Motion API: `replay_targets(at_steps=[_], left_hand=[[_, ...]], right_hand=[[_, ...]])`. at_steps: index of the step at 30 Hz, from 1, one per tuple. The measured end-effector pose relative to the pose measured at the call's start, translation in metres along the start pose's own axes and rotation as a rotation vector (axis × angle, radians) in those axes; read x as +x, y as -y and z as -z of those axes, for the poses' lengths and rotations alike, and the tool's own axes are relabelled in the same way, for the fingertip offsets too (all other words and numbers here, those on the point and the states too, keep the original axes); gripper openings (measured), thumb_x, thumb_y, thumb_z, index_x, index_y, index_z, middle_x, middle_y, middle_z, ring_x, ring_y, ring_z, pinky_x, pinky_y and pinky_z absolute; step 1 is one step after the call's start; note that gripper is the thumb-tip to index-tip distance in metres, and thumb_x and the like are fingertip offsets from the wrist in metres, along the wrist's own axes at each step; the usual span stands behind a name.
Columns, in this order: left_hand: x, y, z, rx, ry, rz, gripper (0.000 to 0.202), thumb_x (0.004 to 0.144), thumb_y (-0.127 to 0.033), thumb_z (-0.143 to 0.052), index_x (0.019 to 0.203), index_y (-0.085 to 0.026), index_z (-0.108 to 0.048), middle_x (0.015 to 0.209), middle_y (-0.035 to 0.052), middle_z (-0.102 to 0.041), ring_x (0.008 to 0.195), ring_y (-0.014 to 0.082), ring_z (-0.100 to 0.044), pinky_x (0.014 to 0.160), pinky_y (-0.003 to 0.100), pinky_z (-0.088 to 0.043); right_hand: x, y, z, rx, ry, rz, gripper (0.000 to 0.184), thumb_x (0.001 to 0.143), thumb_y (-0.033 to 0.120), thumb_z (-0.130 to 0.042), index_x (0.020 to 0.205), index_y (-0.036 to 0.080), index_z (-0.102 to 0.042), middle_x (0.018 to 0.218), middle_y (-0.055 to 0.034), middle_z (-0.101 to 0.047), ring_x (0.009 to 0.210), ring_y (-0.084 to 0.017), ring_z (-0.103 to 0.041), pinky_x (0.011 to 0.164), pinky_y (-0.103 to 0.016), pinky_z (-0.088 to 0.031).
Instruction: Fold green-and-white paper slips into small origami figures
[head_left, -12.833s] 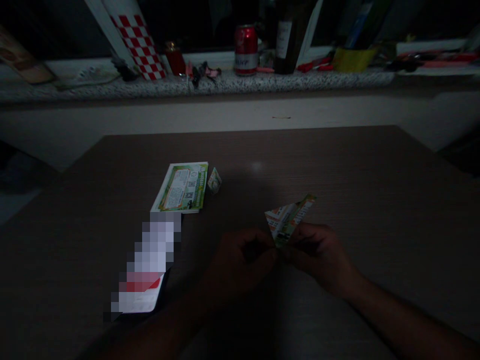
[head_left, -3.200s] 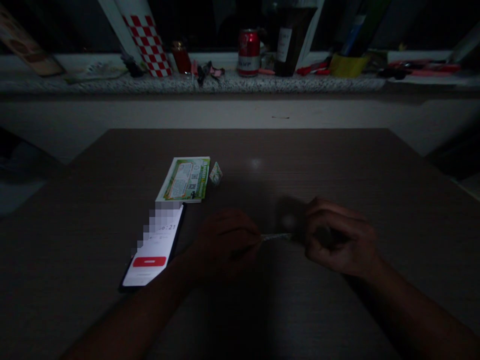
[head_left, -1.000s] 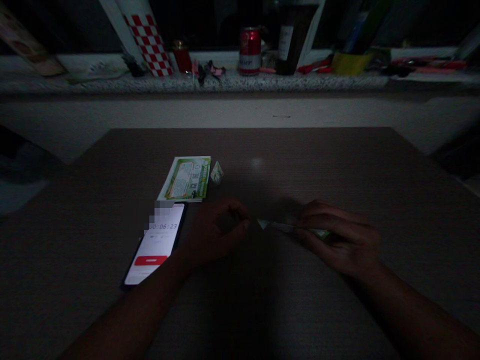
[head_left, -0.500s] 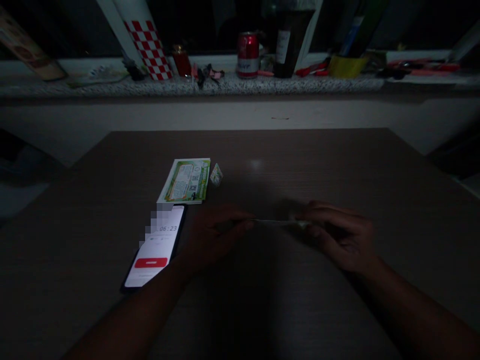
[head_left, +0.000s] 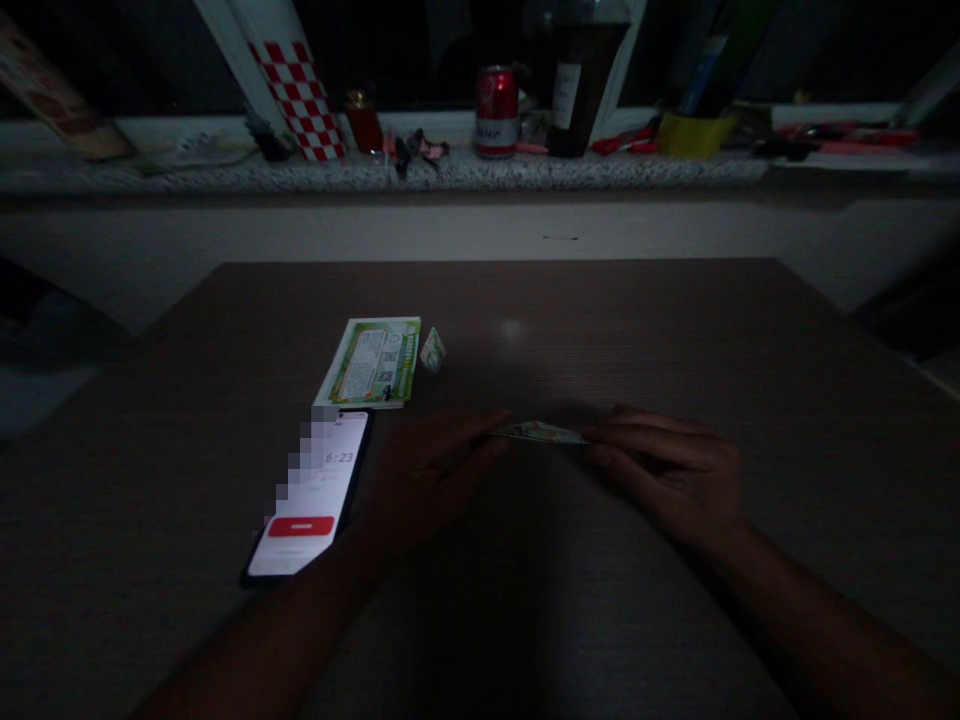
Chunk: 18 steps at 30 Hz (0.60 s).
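Between my two hands is a thin printed piece of paper or card point(head_left: 544, 432), pale with green and dark marks, seen nearly edge-on. My left hand point(head_left: 442, 470), in deep shadow, pinches its left end. The fingers and thumb of my right hand point(head_left: 667, 465) close on its right end. Beyond my left hand lies a green and white printed booklet or stack of sheets point(head_left: 367, 362), and just right of that a small folded printed piece point(head_left: 433, 350). A phone point(head_left: 304, 500) with a lit screen and a red button rests left of my left hand.
The dim wooden table point(head_left: 637, 330) reaches a white wall. On the speckled sill point(head_left: 450, 175) above stand a red can point(head_left: 496, 110), a red-checked tube point(head_left: 300, 100), a dark container point(head_left: 581, 90), a small red bottle point(head_left: 364, 122) and a yellow holder point(head_left: 696, 133).
The paper piece has tilted, so more of its printed face shows. My right hand has shifted slightly left along it. The phone, booklet and small folded piece stay in place.
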<state>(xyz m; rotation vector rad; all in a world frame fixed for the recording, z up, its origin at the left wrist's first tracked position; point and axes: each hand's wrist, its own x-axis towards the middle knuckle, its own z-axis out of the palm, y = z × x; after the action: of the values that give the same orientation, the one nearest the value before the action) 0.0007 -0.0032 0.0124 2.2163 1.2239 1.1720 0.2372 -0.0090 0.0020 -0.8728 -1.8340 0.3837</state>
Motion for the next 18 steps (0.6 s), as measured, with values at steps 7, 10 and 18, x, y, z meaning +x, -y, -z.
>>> replay_targets(at_steps=[7,10,18], left_hand=[[-0.0013,-0.0041,-0.0015,-0.011,-0.016,0.019,0.023,0.083,-0.024,-0.067,0.105,-0.027,-0.07,0.095,-0.001,-0.076,0.081,0.0148,-0.07,0.072,0.024,-0.056],[-0.0013,-0.0036,-0.0038,0.004,-0.039,0.036,0.019,0.083,-0.022,-0.066,0.101,-0.025,-0.07,0.094,-0.0002,-0.075,0.081,0.0151,-0.07,0.073,0.024,-0.055],[0.0013,-0.0036,-0.0064,0.029,0.008,0.101,0.014,0.079,-0.023,-0.067,0.093,-0.02,-0.068,0.083,0.0007,-0.073,0.073,0.0151,-0.066,0.064,0.025,-0.053]], right_hand=[[-0.0027,0.0027,-0.0045,-0.051,-0.053,-0.066,0.019,0.077,0.012,-0.071,0.092,0.022,-0.075,0.082,-0.0032,-0.075,0.069,-0.016,-0.071,0.06,-0.025,-0.059],[-0.0012,0.0039,-0.0043,-0.066,-0.045,-0.038,0.021,0.076,0.011,-0.072,0.094,0.02,-0.074,0.082,-0.0044,-0.075,0.07,-0.017,-0.071,0.061,-0.025,-0.058],[0.001,0.0076,-0.005,-0.076,-0.038,-0.031,0.023,0.076,0.01,-0.07,0.096,0.021,-0.073,0.082,-0.0045,-0.075,0.069,-0.017,-0.071,0.059,-0.026,-0.058]])
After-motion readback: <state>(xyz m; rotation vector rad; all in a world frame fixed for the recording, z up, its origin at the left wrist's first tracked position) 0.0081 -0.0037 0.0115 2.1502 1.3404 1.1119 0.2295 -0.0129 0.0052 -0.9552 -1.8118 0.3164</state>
